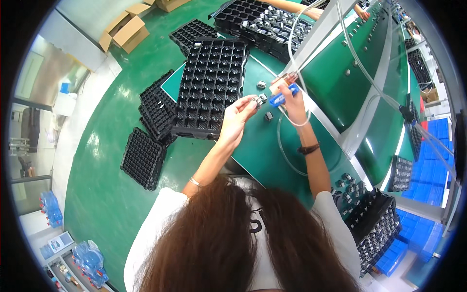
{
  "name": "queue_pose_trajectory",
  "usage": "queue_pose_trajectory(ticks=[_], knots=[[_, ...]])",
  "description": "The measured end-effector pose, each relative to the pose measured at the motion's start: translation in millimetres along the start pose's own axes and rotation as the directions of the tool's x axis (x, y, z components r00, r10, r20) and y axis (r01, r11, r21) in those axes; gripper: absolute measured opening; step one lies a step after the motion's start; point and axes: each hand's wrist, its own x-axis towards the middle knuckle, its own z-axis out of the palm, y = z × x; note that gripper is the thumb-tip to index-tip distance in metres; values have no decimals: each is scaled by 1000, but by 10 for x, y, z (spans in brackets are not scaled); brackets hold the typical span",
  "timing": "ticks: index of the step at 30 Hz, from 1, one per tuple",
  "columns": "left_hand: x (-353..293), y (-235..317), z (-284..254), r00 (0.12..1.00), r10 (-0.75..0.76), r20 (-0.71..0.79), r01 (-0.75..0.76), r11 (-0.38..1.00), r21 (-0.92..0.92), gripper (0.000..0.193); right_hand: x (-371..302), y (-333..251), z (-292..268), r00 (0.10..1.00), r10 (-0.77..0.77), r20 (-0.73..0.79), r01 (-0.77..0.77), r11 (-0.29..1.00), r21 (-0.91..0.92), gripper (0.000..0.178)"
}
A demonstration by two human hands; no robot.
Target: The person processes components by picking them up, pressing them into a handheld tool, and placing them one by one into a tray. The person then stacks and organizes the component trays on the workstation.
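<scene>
My left hand (234, 122) pinches a small silvery metal part (261, 99) between thumb and fingertips, over the green worktable (253, 160). Just to its right, my right hand (296, 106) is closed round a blue air gun (277, 100) with a clear hose, its front close to the part. One loose metal part (261, 84) lies beyond my hands, and another dark one (268, 116) lies between my wrists. Left of my left hand sits a large black compartment tray (210, 87), whose pockets look mostly bare.
Stacked black trays (156, 109) stand at the left. A tray of metal parts (277, 27) lies at the far side, near another person's arm (294, 7). A green conveyor (362, 92) runs along the right. More filled trays (377, 228) stand at the lower right. Hoses hang overhead.
</scene>
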Motion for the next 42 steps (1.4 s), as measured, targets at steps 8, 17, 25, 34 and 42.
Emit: queue_pose_trajectory(ticks=[8, 17, 25, 34, 42], knots=[[-18, -75, 194, 995, 76, 71, -88, 979, 181, 32, -304, -69, 75, 998, -55, -31, 55, 998, 12, 22], [-13, -206, 264, 996, 59, 63, -69, 985, 158, 32, -457, -46, 18, 997, -1, -80, 12, 991, 132, 17], [165, 67, 160, 966, 251, 67, -258, 895, 364, 38, -311, 9, -430, 960, -149, -236, 36, 903, -428, 20], [1006, 896, -706, 854, 519, -44, -342, 622, 704, 24, -318, 95, -450, 917, -326, -230, 12, 599, -801, 28], [1980, 1427, -1460, 675, 524, 520, -371, -368, 853, 23, -311, 133, -456, 905, -338, -260, -27, 561, -827, 29]])
